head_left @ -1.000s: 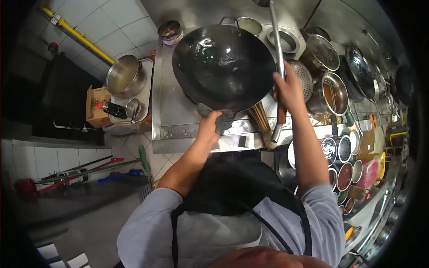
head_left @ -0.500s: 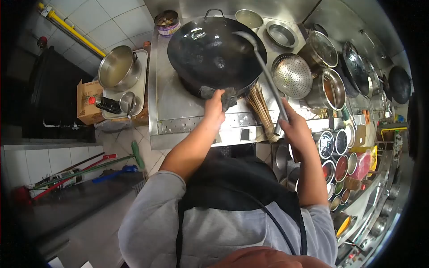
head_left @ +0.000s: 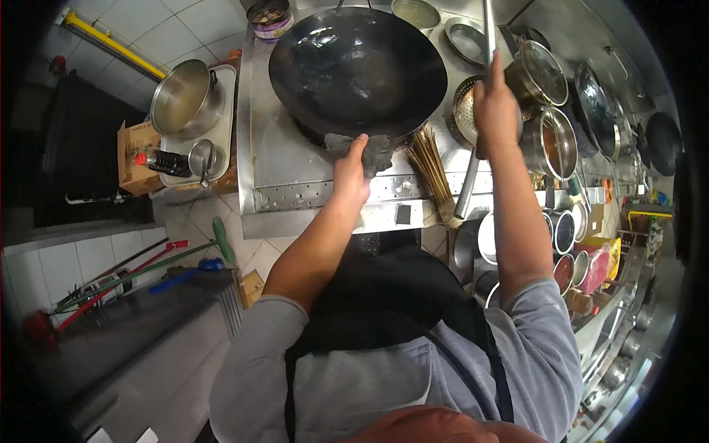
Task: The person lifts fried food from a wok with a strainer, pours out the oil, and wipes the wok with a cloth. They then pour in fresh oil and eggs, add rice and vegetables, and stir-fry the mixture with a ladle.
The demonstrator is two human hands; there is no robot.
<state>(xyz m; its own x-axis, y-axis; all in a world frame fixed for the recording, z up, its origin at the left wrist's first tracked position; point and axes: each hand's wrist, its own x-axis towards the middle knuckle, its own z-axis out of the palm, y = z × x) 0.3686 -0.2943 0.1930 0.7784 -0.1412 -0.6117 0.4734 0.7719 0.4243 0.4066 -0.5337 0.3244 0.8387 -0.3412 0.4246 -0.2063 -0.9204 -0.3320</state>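
A dark cloth (head_left: 380, 156) is bunched at the near rim of a large black wok (head_left: 362, 81), and my left hand (head_left: 353, 171) is closed over it with the thumb on top. The wok sits on the steel stove, its inside dark and shiny. My right hand (head_left: 496, 112) is wrapped round the metal handle of a ladle (head_left: 490, 33), to the right of the wok. The ladle's head is beyond the top of the view. Behind that hand, a perforated strainer (head_left: 464, 111) is partly hidden. A bundled bamboo brush (head_left: 430, 170) lies between my hands on the stove's front.
Beyond the wok stand a tin can (head_left: 270, 20) and a round metal pan (head_left: 467, 40). At right are deep pots (head_left: 555, 144) and several containers of seasoning. To the left, a tray (head_left: 227, 96) bears a pot (head_left: 185, 100), a dark bottle (head_left: 168, 161) and a small ladle (head_left: 204, 156).
My right hand has moved up and away, lifting the ladle out of the wok to the right. My left hand stays on the cloth at the rim. The view has shifted slightly.
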